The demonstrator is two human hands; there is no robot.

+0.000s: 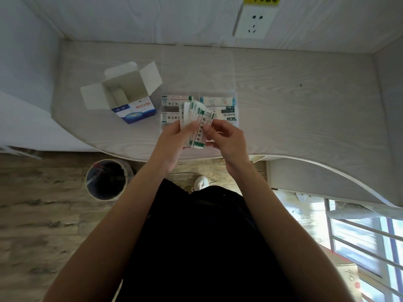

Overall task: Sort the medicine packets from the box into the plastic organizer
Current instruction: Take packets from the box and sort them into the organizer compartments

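I can read 创口贴 in red on the open blue-white box [139, 111], and 小心触电 on the yellow sticker [261, 0].

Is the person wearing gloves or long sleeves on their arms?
No. Both the left hand and the right hand are bare, with no gloves, and no rings or watch show. The forearms are bare too, with no sleeve in view. Lower down the person wears black clothing.

Bare forearms, black clothing [202, 247], white shoe [201, 182].
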